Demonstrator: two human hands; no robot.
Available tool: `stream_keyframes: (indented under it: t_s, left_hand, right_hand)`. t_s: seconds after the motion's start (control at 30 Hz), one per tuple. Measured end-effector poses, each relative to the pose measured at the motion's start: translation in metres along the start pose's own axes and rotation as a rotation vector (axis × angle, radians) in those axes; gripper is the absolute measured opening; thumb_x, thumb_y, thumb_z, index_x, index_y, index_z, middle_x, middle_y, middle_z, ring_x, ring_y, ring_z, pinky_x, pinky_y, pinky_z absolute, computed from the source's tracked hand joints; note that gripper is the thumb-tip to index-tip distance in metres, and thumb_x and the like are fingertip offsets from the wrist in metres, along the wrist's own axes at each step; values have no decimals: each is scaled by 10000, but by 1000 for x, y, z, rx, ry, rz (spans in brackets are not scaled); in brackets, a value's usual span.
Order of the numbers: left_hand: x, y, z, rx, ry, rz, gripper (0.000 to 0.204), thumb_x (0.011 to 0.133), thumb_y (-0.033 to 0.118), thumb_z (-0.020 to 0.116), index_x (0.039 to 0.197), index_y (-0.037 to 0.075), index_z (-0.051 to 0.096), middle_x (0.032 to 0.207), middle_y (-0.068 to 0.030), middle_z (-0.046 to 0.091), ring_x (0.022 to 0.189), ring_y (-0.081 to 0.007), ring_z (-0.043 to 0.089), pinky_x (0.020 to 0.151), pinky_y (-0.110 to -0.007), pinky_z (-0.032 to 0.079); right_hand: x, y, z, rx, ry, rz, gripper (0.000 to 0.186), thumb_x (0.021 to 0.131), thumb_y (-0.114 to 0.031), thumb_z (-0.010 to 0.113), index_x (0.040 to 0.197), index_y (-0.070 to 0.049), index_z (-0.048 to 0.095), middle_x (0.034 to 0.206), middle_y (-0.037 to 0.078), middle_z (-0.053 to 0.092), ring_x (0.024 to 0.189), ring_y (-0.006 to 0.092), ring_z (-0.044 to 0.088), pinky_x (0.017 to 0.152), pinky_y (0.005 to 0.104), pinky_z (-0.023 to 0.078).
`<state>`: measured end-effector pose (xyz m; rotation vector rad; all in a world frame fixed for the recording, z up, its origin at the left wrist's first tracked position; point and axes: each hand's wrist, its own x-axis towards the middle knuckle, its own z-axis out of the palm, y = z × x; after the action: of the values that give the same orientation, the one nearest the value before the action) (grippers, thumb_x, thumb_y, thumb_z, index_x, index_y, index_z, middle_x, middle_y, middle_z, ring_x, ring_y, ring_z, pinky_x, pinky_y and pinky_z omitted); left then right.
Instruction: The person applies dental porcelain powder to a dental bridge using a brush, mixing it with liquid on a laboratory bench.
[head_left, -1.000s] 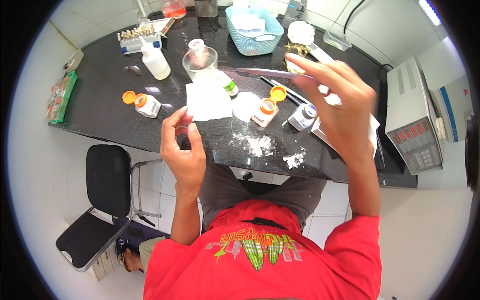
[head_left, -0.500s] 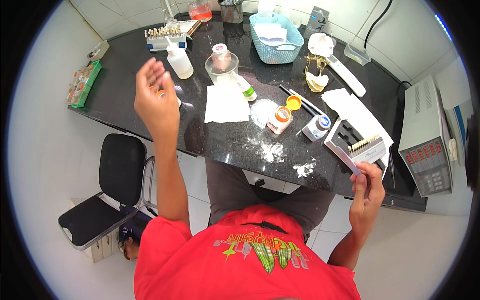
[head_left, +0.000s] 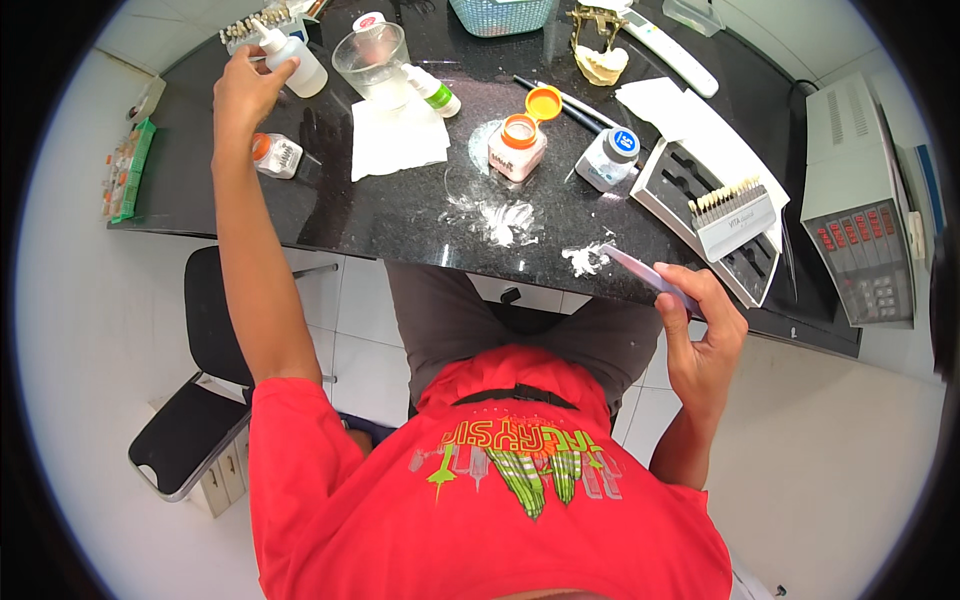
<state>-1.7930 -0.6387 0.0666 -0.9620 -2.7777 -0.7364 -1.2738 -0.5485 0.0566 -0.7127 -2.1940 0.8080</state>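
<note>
My left hand (head_left: 248, 92) is at the white plastic squeeze bottle (head_left: 305, 72) at the far left, thumb against its side and fingers curled around its upper part. In my right hand (head_left: 703, 335) is a flat, pale purple strip (head_left: 640, 268), pinched between thumb and fingers. Its far tip is beside a small heap of white powder (head_left: 583, 260) near the counter's front edge. More powder (head_left: 505, 222) is smeared to the left. An orange-lidded jar (head_left: 517, 150) stands with its flap up, next to a grey jar with a blue label on its lid (head_left: 607, 160).
A tooth shade guide (head_left: 735, 218) lies across its case (head_left: 690, 190) at right. White tissue (head_left: 400, 140), a clear cup (head_left: 370, 65), a small green-banded bottle (head_left: 435, 92) and another orange-capped jar (head_left: 278, 156) are at left. Farther back are a dental articulator (head_left: 600, 60) and blue basket (head_left: 500, 18).
My left hand has gone from the air forward to the squeeze bottle. My right hand has brought the purple strip left, from beside the case to the powder. The head view has shifted.
</note>
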Motion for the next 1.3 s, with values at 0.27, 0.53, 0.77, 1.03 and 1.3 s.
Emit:
stream_keyframes:
  t_s: [0.27,0.53,0.77,1.03,1.3]
  left_hand:
    - [-81,39,-43,-521,487,218,564,950,304,658,1392,-10,501,1148,-154,694,1071,-230,672,921,-341,525]
    - [-229,53,-9,-648,108,376,602,806,107,776,1341,-11,527,1279,-138,558,1173,-223,578,1007,-364,475]
    - [-279,48,5,-511,-164,349,601,707,6,780,1274,-9,579,1242,-146,540,1176,-246,574,1028,-366,465]
    - [-295,58,21,-582,-133,315,615,674,96,850,1241,23,622,1167,-179,666,1039,-322,660,901,-391,521]
    - [-302,56,27,-660,-190,313,613,733,80,810,1296,1,582,1232,-168,618,1114,-261,626,970,-365,490]
  right_hand:
    - [-12,12,0,112,85,105,156,926,-10,654,1074,7,700,899,108,705,666,117,586,583,242,453]
    - [-22,28,-1,120,109,227,187,942,-23,635,1122,9,677,919,81,646,760,122,620,659,236,475]
    - [-20,28,6,126,165,238,209,931,-2,636,1135,-4,679,937,76,641,785,115,608,665,235,471]
    - [-24,33,12,46,136,213,213,916,1,639,1123,-14,685,926,71,646,702,102,537,592,238,416]
    - [-26,24,18,-12,87,206,234,884,14,651,1108,-39,693,880,52,632,584,85,450,504,252,359]
